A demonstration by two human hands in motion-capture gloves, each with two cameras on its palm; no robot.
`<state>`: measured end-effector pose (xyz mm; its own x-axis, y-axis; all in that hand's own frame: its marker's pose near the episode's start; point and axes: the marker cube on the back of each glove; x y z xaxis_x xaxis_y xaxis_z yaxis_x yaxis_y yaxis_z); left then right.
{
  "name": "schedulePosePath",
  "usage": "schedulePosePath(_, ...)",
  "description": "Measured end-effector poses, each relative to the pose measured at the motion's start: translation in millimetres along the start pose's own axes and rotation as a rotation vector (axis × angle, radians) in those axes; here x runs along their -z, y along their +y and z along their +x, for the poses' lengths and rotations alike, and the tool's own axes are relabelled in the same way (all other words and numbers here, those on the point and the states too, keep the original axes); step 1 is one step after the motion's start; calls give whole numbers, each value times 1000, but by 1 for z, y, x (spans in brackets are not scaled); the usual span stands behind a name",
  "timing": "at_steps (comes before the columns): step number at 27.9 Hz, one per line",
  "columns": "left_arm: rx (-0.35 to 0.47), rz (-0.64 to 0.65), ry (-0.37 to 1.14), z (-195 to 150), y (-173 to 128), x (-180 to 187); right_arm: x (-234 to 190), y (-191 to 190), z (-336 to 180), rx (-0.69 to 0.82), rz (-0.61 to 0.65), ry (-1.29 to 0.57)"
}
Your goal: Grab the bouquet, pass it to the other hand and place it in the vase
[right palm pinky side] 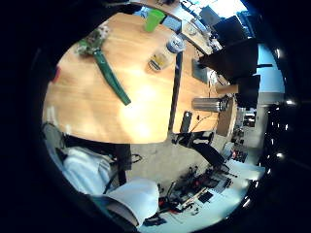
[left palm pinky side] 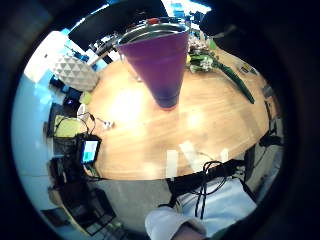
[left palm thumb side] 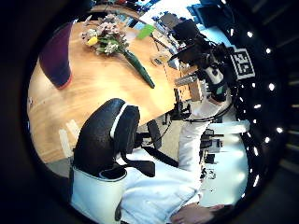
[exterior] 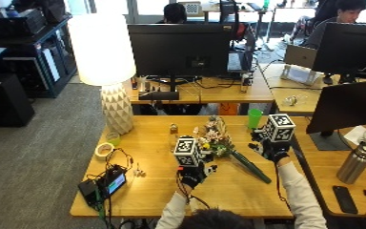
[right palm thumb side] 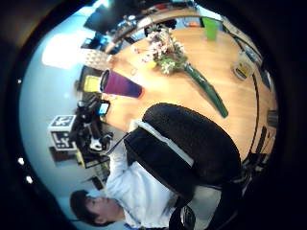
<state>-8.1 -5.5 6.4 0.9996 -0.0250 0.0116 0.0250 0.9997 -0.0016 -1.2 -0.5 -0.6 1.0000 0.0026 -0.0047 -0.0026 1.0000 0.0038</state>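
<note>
L hand (exterior: 194, 174): above table, holds nothing; fingers can't tell.
R hand (exterior: 273, 149): raised near stem end, holds nothing; fingers can't tell.
Bouquet (exterior: 224, 147): flat on table (exterior: 145, 191) btwn hands; blooms toward L hand, stems (exterior: 251, 167) slant toward R.
Nearer: R hand to stems, my guess.
Vase (left palm pinky side: 159, 65): purple, upright, close by L palm.

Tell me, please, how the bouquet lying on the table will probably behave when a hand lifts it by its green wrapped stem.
The bouquet will probably be top-heavy: its flower head is wide and the green wrapped stem narrow, so the head may droop. The wrap looks smooth, so it might slip in a glove. The small blossoms seem delicate and could crush against the purple vase rim.
</note>
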Motion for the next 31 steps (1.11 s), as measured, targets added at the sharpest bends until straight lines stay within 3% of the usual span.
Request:
schedulePosePath(8, 48, 11, -10, -11, 7, 0, -1, 4, -6, 24, 6, -8)
schedulePosePath(15, 2, -40, -62, 2, -10, 9, 5, 21, -8, 27, -108, 16)
schedulePosePath(20, -45, -44, -143, 16, -28, 18, 15, 23, -2, -50, -160, 28)
schedulePosePath(25, -64, -25, -171, 18, -26, 23, 19, 1, 20, -162, -176, -5)
schedulePosePath(31, -78, 27, -179, 15, -13, 35, -9, -39, 54, -307, -181, -48)
